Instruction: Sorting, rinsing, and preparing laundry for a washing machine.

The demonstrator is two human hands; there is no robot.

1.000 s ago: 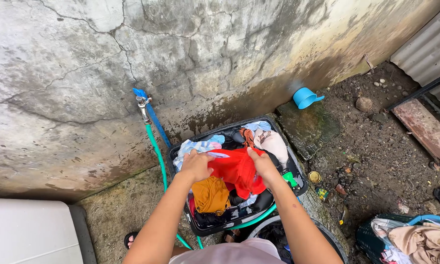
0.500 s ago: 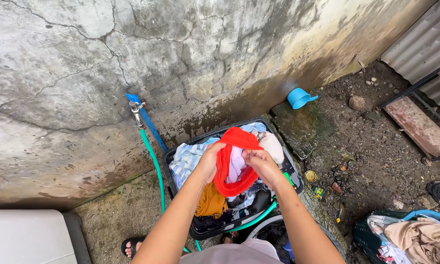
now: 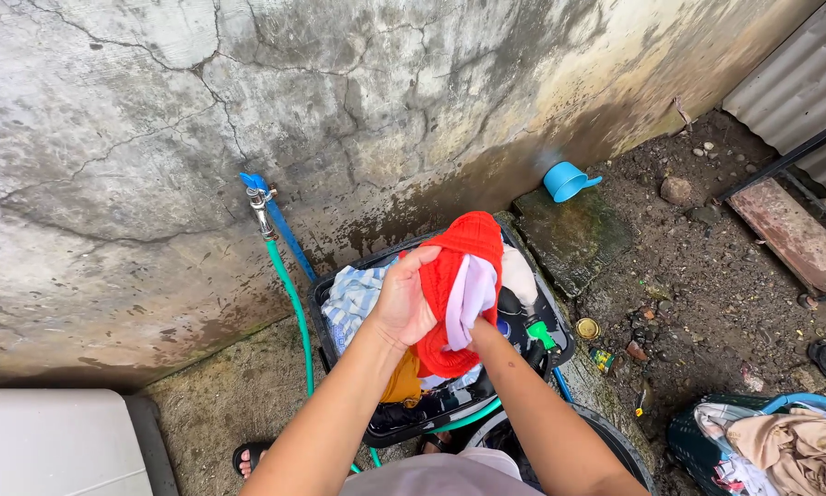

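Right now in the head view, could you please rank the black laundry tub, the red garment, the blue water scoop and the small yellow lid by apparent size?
1. black laundry tub
2. red garment, raised nearer the camera, so perhaps flattered
3. blue water scoop
4. small yellow lid

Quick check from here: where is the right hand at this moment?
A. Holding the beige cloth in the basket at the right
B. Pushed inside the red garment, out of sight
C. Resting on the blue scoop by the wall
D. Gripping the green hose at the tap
B: the right forearm runs up into the red garment and the hand itself is hidden inside it, while the left hand grips the garment's outside above the black tub.
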